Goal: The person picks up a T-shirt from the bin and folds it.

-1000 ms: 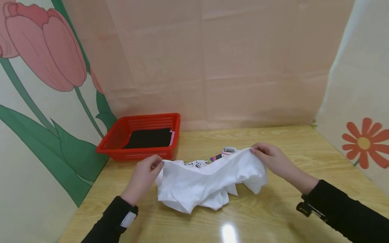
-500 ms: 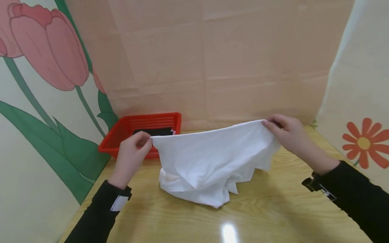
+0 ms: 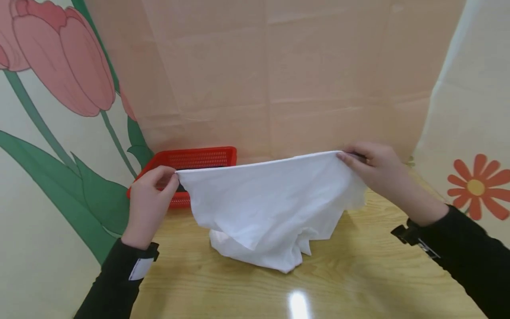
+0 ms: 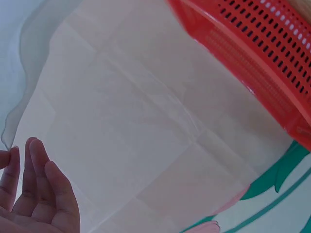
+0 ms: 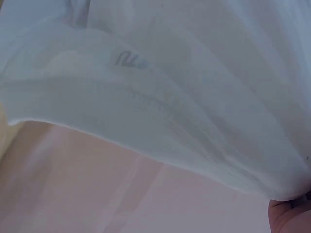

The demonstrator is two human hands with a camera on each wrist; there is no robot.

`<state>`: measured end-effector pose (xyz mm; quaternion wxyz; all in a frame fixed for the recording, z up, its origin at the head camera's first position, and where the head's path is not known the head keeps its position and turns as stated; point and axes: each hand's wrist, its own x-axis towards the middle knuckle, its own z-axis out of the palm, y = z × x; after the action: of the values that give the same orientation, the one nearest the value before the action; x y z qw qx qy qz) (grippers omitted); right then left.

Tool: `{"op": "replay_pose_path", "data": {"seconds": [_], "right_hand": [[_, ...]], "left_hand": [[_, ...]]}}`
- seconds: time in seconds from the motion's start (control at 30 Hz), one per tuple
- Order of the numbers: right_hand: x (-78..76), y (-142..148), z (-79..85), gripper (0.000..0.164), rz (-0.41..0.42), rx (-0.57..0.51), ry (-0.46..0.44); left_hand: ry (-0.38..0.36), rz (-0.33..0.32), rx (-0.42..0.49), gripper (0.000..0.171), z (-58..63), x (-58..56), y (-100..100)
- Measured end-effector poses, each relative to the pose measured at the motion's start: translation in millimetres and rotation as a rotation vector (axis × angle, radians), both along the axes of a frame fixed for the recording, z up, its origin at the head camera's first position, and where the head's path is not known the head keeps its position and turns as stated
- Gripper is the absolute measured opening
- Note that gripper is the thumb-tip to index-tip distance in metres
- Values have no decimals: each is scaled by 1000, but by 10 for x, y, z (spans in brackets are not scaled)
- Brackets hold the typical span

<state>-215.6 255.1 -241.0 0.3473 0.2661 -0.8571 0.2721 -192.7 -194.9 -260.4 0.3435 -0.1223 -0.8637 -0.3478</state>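
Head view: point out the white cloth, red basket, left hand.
White cloth (image 3: 264,201), head view: middle of the hanging part.
Red basket (image 3: 197,157), head view: perforated far wall.
Left hand (image 3: 147,204), head view: middle of the hand.

My head view looks forward and down across the wood-grain counter (image 3: 239,292), set back enough to include the peach backdrop (image 3: 255,75). My left wrist view, tilted, looks past the nearby left fingers (image 4: 60,189) toward that backdrop and a red perforated basket (image 4: 265,63), upper right; the head view shares all three. My right wrist view sits close to the white cloth (image 5: 146,97), which fills most of it and appears centrally in the head view.
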Motion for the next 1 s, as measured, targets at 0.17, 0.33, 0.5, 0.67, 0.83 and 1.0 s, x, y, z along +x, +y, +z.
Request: {"op": "replay_pose_path", "data": {"seconds": [0.17,0.33,0.5,0.67,0.83,1.0], "right_hand": [[-122,-92,-230,13,19,45,-259],[-206,-106,-530,19,46,95,-509],[-203,-16,-724,16,99,124,-608],[-187,221,-791,19,42,117,-651],[-197,454,-885,18,-14,130,-648],[-237,568,-1034,17,-40,192,-662]], "left_hand": [[-36,39,-16,18,-20,6,-106],[-107,67,-54,20,-139,-22,-192],[-174,110,-98,20,-320,7,-337],[-252,148,-136,21,-531,28,-537],[-437,116,-211,24,-727,-40,-675],[-531,96,-355,23,-811,-113,-571]]}}
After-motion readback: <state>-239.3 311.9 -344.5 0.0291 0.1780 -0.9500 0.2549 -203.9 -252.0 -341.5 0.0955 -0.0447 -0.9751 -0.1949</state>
